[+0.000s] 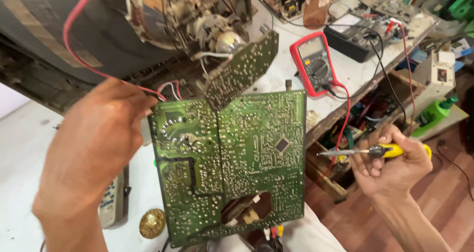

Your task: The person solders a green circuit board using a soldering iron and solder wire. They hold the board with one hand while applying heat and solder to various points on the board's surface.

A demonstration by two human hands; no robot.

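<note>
In the head view, the left hand point(96, 133) sits at the left of the frame, its fingers closed on the left edge of a large green circuit board point(232, 168), which stands on edge at the centre with its solder side toward the camera. At the right of the frame, the right hand point(392, 160) is clenched around a yellow-handled screwdriver point(375, 151), whose metal tip points left toward the board without touching it. A smaller green board point(239, 69) hangs tilted above, at the neck of a picture tube point(197, 20). A red multimeter point(314, 64) lies on the white bench point(276, 59) at the upper right. A remote control point(112, 202) and a brass disc point(151, 223) lie at the lower left.
</note>
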